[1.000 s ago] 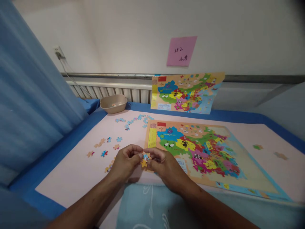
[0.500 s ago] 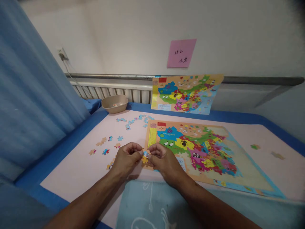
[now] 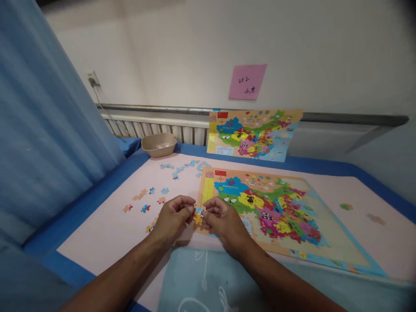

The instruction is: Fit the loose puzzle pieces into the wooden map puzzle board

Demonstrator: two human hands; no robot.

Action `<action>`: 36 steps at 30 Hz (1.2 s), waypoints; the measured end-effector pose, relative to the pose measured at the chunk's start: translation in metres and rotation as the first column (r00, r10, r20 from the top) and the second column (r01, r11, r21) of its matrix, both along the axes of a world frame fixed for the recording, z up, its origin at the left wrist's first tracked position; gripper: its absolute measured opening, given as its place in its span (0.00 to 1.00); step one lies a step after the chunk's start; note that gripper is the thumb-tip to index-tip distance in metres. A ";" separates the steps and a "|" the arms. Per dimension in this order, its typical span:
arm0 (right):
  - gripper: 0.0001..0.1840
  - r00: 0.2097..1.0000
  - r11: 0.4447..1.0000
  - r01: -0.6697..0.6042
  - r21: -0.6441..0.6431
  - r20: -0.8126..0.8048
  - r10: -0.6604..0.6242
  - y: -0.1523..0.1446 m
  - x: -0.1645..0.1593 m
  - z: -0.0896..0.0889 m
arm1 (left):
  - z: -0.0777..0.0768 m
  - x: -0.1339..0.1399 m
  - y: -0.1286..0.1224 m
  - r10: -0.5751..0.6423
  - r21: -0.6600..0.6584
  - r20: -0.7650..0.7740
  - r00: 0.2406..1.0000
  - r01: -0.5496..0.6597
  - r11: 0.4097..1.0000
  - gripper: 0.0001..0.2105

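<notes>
Between the fingertips of both hands is a small orange and light-blue puzzle piece [image 3: 198, 216], partly covered by fingers; whether it is one piece or two joined, I cannot tell. My left hand [image 3: 174, 216] is closed in a pinch on its left side. My right hand [image 3: 224, 220] pinches it from the right, over the lower left edge of the map puzzle [image 3: 250, 199]. That puzzle is a colourful map, filled at left and centre, with bare board at the right and lower middle. Orange pieces [image 3: 151, 226] lie just left of my left hand.
Loose blue pieces [image 3: 182, 168] and several others lie on the pale pink sheet [image 3: 107, 216]. A beige basket [image 3: 159, 145] with pieces stands at the back left. A reference map [image 3: 253, 136] leans against the rail. Two pieces [image 3: 346, 206] lie at right. A blue curtain [image 3: 65, 108] hangs at left.
The view has tilted slightly upward, so the surroundings sit a little lower in the picture. Both hands keep their pinch on the puzzle piece in nearly the same place.
</notes>
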State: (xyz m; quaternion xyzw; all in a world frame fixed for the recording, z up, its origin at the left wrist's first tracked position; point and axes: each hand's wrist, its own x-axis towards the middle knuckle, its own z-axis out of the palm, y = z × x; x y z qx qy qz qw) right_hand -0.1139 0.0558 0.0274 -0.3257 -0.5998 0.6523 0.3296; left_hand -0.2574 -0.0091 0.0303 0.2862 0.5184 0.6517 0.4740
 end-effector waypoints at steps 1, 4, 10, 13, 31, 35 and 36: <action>0.10 1.000 1.000 0.017 -0.006 -0.009 -0.017 0.000 0.000 0.000 | 0.001 0.001 0.000 0.003 0.008 0.028 1.000 -0.003 1.000 0.15; 0.11 0.998 0.998 0.065 -0.027 -0.024 -0.065 0.001 -0.001 -0.001 | -0.001 0.002 -0.002 -0.026 0.011 0.016 1.000 0.026 1.000 0.13; 0.13 0.995 0.994 0.087 -0.063 -0.047 -0.090 0.002 0.000 0.003 | -0.013 0.001 -0.004 -0.120 0.043 -0.167 0.979 0.129 0.991 0.08; 0.13 0.993 0.993 0.106 -0.055 -0.055 -0.109 0.001 -0.001 0.004 | -0.016 0.000 -0.005 -0.104 0.056 -0.251 0.962 0.122 0.991 0.08; 0.08 0.978 0.975 0.186 -0.121 -0.071 -0.195 -0.011 -0.004 0.003 | -0.006 0.002 -0.017 0.013 0.078 -0.717 0.697 0.061 0.995 0.10; 0.09 0.967 0.971 0.206 -0.124 -0.124 -0.221 -0.015 -0.003 0.003 | -0.011 -0.004 -0.021 0.113 0.199 -0.849 0.516 0.114 0.973 0.09; 0.09 0.967 0.968 0.193 -0.160 -0.137 -0.216 -0.016 -0.003 0.002 | -0.013 -0.006 -0.021 0.143 0.229 -0.873 0.467 0.132 0.965 0.08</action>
